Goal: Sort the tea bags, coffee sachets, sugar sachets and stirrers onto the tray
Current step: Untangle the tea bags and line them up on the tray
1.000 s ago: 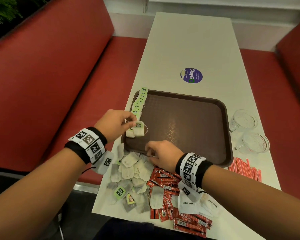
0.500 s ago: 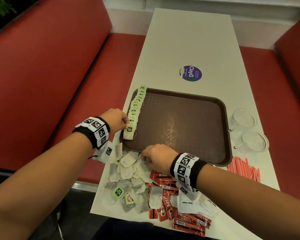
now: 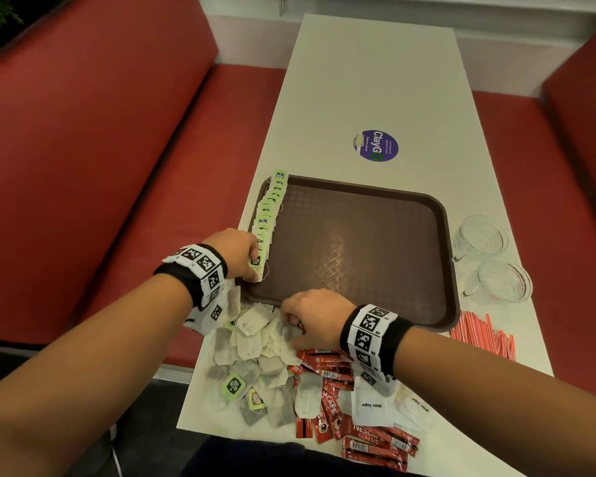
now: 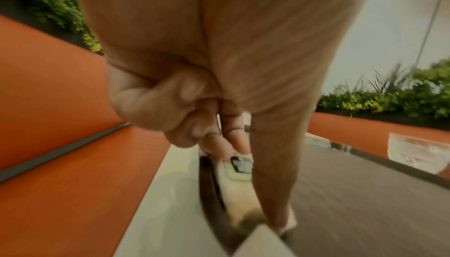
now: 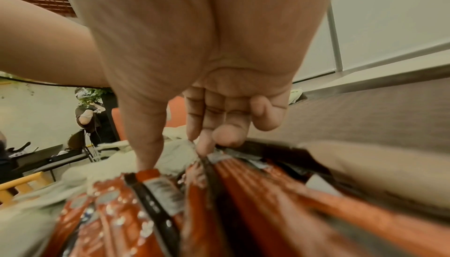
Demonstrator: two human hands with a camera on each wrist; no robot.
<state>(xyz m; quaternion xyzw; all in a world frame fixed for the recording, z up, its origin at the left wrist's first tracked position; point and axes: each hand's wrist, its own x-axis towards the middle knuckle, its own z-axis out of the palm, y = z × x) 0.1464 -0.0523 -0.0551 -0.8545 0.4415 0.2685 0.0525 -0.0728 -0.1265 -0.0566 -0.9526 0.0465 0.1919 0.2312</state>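
Pinching a tea bag (image 3: 257, 266) w/ left hand (image 3: 237, 252), we're seating it at row's near end on tray (image 3: 449, 256); right hand (image 3: 310, 316) fingers curled, digging in loose pile, grip unclear. Keeping bags overlapped, tags up.

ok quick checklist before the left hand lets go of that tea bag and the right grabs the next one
1. Left hand holds the tea bag at the near end of the row: ok.
2. Bag fully inside the tray: cannot tell.
3. Row neat along the tray's left edge: ok.
4. Right hand on the loose tea bag pile: ok.
5. Right hand has only one bag: cannot tell.
6. Tray has room left: ok.
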